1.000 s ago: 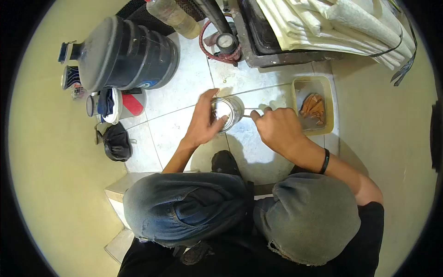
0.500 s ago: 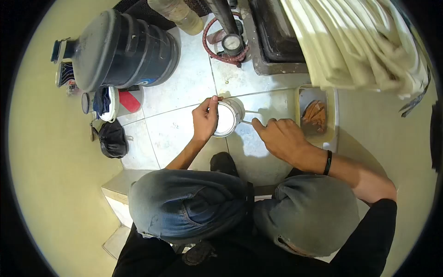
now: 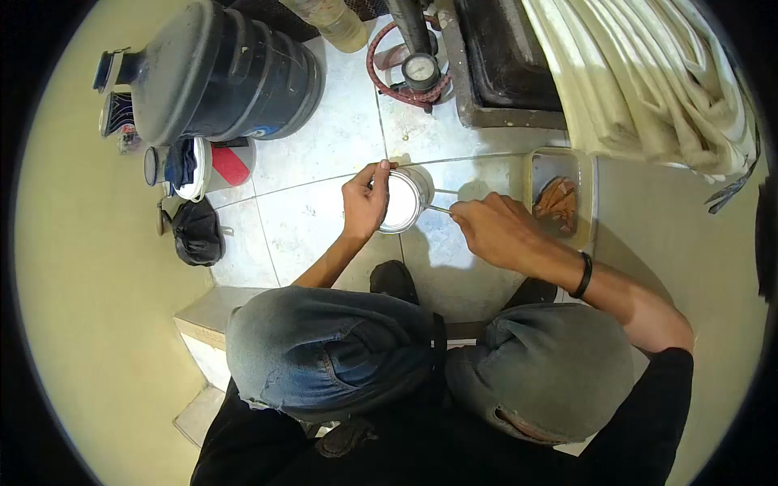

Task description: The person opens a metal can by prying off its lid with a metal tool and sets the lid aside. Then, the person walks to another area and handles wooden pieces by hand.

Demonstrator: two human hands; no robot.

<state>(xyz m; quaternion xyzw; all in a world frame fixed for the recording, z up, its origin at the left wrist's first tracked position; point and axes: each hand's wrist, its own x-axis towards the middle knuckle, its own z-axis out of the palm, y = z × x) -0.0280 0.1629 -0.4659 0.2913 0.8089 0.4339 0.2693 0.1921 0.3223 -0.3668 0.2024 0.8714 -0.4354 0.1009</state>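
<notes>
My left hand (image 3: 365,200) is wrapped around the near-left side of a round metal can (image 3: 400,202), its thumb up along the rim. The can's white top faces me, and it stands on the tiled floor. My right hand (image 3: 504,229) is closed around a thin metal rod (image 3: 438,209), which looks like a screwdriver shaft. Its handle is hidden in my fist. The rod's tip reaches the right edge of the can's rim; whether it sits under the lid cannot be made out. A shadow of the rod falls on the tiles just beyond it.
A large dark water jug (image 3: 231,77) lies at upper left, above a white tub (image 3: 197,170) and a black cap (image 3: 197,232). Up ahead stands a pump with a gauge (image 3: 421,71). A shallow container (image 3: 590,198) holds an orange-brown cloth (image 3: 556,202); pale fabric (image 3: 640,89) hangs above.
The view has shifted slightly. My right hand has turned a little, and the rod now slants more toward the rim. My left hand still holds the can.
</notes>
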